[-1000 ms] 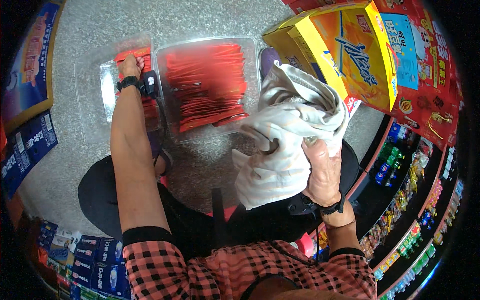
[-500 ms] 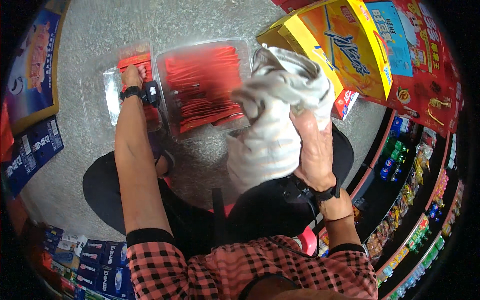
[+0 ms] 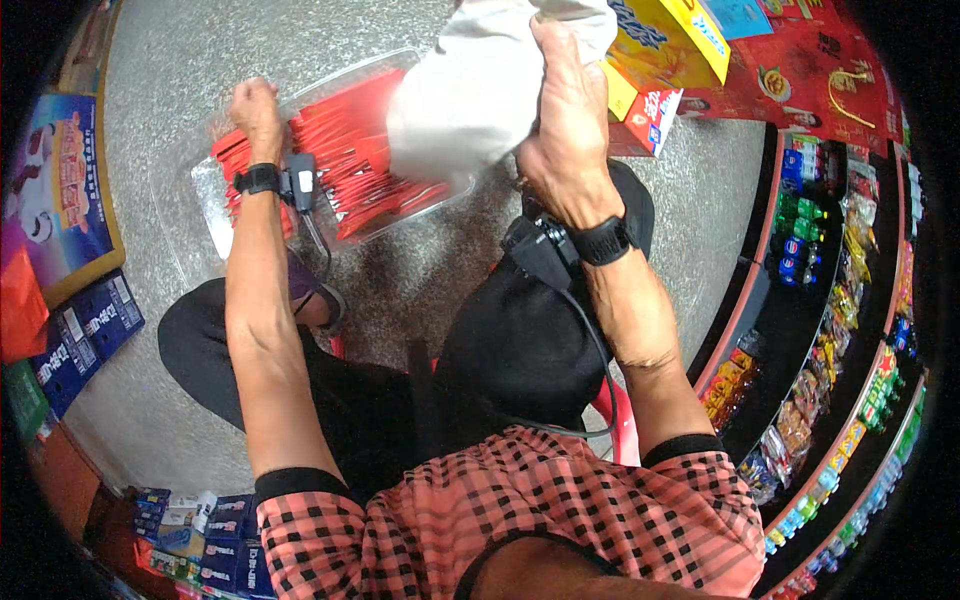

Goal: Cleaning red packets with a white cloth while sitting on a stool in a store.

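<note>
My right hand (image 3: 565, 120) is closed on a pale white-grey cloth (image 3: 475, 80), lifted over the right end of a clear plastic container of red flat packets (image 3: 340, 170); the cloth is partly out of view at the top and hides part of the packets. My left hand (image 3: 257, 115) is curled at the upper left, by the back edge of a second clear container (image 3: 213, 215) with more red packets (image 3: 230, 160); I cannot make out what, if anything, is in its fingers. Black straps with small devices and cables are on both wrists.
A yellow box (image 3: 690, 40) and red cartons (image 3: 790, 80) are at the upper right. Curved shelves of drinks and snacks (image 3: 820, 330) run along the right. Blue cartons (image 3: 85, 340) and a poster (image 3: 55, 190) stand at the left. My bent legs (image 3: 500, 360) are below the containers.
My right hand has swung upward and away from me with the cloth, over the packets and toward the top edge. My left hand has also risen slightly, its fingers still curled.
</note>
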{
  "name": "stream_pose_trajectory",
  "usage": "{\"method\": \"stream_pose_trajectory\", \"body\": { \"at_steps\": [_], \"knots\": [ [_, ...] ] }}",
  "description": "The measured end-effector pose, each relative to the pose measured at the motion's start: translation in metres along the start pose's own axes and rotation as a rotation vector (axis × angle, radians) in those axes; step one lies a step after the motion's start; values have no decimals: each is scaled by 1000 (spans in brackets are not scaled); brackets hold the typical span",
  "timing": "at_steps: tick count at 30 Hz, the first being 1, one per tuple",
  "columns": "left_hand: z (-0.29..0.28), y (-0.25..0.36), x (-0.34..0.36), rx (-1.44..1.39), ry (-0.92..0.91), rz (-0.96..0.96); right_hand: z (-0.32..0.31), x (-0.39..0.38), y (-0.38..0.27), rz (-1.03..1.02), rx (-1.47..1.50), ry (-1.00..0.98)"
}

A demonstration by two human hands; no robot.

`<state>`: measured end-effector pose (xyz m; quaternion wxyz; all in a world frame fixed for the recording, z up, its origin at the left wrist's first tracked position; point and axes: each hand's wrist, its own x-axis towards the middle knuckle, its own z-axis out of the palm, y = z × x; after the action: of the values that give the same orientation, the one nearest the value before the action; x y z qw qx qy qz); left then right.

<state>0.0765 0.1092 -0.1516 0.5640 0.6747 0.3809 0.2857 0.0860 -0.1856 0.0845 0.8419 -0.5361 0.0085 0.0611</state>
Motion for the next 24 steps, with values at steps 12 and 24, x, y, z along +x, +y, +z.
{"method": "stream_pose_trajectory", "body": {
  "at_steps": [12, 24],
  "knots": [
    [59, -66, -153, 404, -621, 442, 18, -10, -31, 31, 61, -24],
    [68, -66, -179, 839, -580, 566, 6, -15, -12, 51, 45, -52]
  ]
}}
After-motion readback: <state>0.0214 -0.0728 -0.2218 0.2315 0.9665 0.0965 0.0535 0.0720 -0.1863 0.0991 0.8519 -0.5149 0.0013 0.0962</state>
